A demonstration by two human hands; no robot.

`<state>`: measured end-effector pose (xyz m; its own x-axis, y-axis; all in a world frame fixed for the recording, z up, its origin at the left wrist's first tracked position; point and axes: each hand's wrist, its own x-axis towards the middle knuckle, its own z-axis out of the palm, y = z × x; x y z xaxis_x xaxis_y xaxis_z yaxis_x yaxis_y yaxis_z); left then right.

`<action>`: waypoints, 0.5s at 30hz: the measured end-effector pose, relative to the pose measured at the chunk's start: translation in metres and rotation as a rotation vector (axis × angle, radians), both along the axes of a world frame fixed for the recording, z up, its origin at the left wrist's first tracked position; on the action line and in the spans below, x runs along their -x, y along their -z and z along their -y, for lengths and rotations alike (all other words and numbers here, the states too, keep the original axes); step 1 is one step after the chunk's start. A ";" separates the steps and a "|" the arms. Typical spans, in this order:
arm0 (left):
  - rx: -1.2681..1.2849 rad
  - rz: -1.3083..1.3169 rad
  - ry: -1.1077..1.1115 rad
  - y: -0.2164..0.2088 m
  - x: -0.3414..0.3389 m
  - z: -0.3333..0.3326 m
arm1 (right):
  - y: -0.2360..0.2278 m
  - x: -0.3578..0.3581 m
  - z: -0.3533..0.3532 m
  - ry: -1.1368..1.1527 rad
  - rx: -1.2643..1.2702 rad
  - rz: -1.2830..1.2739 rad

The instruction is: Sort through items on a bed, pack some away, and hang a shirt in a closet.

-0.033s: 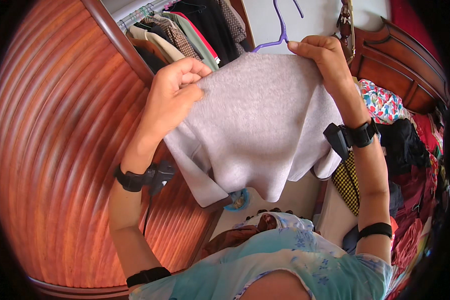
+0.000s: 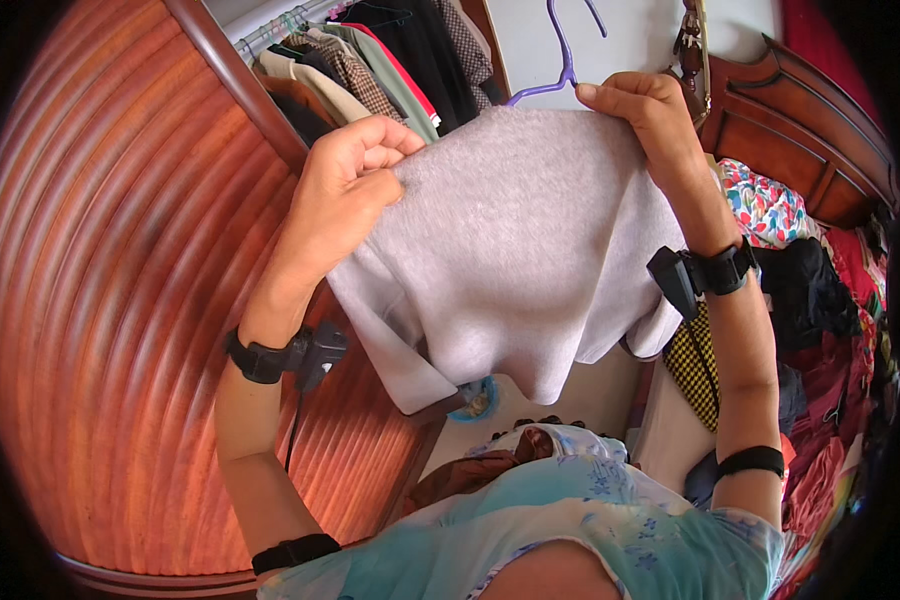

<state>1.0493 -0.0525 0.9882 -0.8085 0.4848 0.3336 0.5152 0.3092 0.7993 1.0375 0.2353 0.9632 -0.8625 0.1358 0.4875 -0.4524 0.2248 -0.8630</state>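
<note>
A pale grey long-sleeved sweater (image 2: pixel 515 210) hangs on a purple hanger (image 2: pixel 566 72) in front of me. The hanger's hook and part of one arm show above the sweater; the rest is hidden in the cloth. My left hand (image 2: pixel 355 190) is closed on the sweater's left shoulder, thumb and fingers pinching the fabric. At the right shoulder, my right hand (image 2: pixel 655 115) grips the cloth, its thumb beside the hanger's neck. Both sleeves droop at the sides, and the left cuff is dark.
A ribbed reddish wooden wardrobe door (image 2: pixel 140 300) fills the left. Behind the sweater, several garments (image 2: pixel 370 75) hang on a rail. At the right stands a bed with a carved wooden headboard (image 2: pixel 805 120) and heaped clothes (image 2: pixel 805 290). A blue basin (image 2: pixel 478 400) sits below the sweater.
</note>
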 end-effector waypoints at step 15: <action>-0.018 -0.016 -0.020 0.022 0.019 -0.005 | 0.007 0.009 0.002 0.011 -0.055 0.013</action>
<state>1.0305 -0.0475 0.9659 -0.8128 0.4622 0.3547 0.5215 0.3057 0.7966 1.0289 0.2332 0.9560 -0.8674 0.1186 0.4833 -0.4386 0.2766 -0.8551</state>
